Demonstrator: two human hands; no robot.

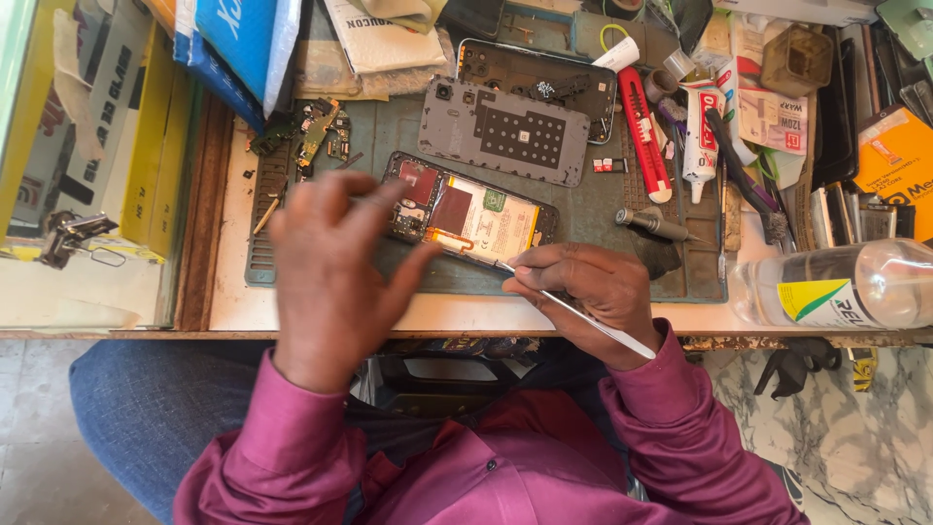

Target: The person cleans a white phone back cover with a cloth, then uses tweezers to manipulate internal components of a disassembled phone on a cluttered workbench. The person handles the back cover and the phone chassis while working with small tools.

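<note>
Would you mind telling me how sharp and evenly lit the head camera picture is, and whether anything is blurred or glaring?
Head view: soft, even daylight with weak shadows; the left hand is smeared by motion blur, while the opened phone and right hand holding the thin tool look sharper; the clear plastic bottle shows glare; edges bow slightly from the wide lens.

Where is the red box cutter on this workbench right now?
In the head view the red box cutter lies lengthwise at the right of the green work mat, between the grey phone back cover and a white glue tube.
</note>
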